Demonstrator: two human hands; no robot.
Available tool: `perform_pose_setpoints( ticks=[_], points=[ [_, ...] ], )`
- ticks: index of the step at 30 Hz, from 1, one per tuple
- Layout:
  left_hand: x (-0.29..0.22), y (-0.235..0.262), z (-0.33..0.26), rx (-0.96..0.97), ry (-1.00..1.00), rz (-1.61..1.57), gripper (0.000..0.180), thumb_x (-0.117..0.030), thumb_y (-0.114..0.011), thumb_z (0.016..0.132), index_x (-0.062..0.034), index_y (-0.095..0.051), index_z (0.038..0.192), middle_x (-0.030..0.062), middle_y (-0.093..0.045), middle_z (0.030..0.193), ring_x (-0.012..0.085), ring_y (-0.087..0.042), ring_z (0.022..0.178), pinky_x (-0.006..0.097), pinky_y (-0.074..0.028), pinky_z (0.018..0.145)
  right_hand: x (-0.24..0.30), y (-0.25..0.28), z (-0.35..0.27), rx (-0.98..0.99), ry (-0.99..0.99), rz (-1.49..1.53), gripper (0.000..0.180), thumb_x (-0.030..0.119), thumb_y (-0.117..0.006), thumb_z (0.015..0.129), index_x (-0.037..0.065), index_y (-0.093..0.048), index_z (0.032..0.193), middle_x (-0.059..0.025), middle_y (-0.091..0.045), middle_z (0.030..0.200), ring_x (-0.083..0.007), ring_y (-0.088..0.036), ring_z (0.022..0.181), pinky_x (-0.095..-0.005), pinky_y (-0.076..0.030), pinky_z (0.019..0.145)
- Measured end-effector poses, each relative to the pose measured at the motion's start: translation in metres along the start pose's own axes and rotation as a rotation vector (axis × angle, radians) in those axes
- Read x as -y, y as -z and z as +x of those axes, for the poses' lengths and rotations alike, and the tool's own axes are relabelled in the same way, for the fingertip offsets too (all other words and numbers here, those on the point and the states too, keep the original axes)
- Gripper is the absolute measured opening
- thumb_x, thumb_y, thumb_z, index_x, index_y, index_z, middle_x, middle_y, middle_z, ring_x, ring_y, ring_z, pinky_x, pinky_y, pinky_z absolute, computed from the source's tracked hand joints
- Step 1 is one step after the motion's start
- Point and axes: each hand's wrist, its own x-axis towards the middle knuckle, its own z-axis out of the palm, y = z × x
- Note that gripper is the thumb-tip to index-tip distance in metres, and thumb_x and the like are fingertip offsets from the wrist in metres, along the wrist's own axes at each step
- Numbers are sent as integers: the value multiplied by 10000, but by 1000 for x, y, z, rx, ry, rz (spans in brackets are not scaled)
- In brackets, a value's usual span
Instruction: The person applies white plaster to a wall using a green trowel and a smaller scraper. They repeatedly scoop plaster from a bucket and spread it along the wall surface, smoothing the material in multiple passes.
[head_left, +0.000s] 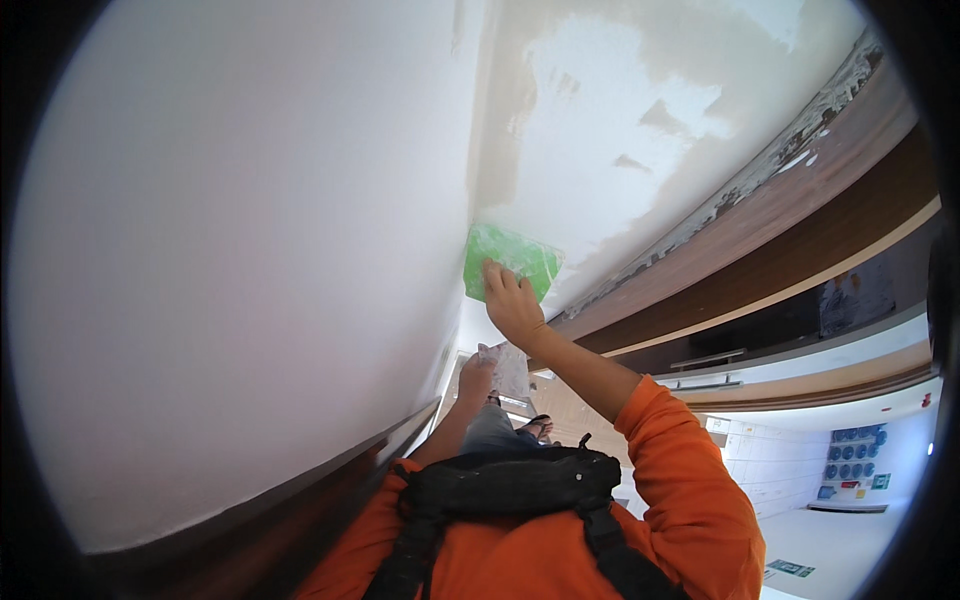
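My right hand (512, 305) is raised and presses a green, flat plastic scraper (508, 257) against the wall, right at the inside corner where a smooth white wall meets a patchy, freshly filled wall (640, 110). My fingers lie on the scraper's lower edge. Lower down, my left hand (478, 378) holds a second flat blade smeared with white filler (511, 370), close to my body. Both sleeves are orange.
A dark wooden door frame (800, 190) with filler splashes runs along the right of the patched wall. A dark skirting board (330, 470) edges the white wall at lower left. A black harness (510, 490) sits on my chest. Tiled floor shows below.
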Motion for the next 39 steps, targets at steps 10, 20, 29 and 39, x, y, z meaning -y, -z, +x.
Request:
perform_pose_setpoints(
  ticks=[10,20,29,39],
  points=[
    [60,26,24,-44,-46,193,227,-188,-591,993,-49,-665,1157,42,-682,850,150,-663,614,331,-561,454,15,-6,-47,-279,-613,911,563,-6,-665,810,80,-632,1365,-175,-625,1172,-354,-636,1064,-406,-577,848],
    [24,27,-2,14,144,130,205,-189,-603,994,-58,-660,1140,25,-658,821,125,-629,637,317,-543,528,84,-60,4,-194,-637,875,729,-47,-583,809,-2,-434,1521,-217,-518,1372,-393,-552,1155,-437,-514,991],
    [37,28,5,85,112,62,273,-134,-590,992,4,-674,1213,50,-699,963,115,-622,776,306,-515,693,41,-87,-57,267,-1210,1488,303,131,-631,879,-68,-642,1107,-214,-709,945,-360,-706,887,-469,-550,770],
    [36,25,3,75,107,64,277,-136,-592,995,10,-673,1217,67,-717,1000,138,-657,860,309,-529,782,-64,60,60,-31,-1425,2157,221,91,-685,874,-99,-616,961,-122,-610,842,-221,-604,742,-377,-488,619]
  ],
)
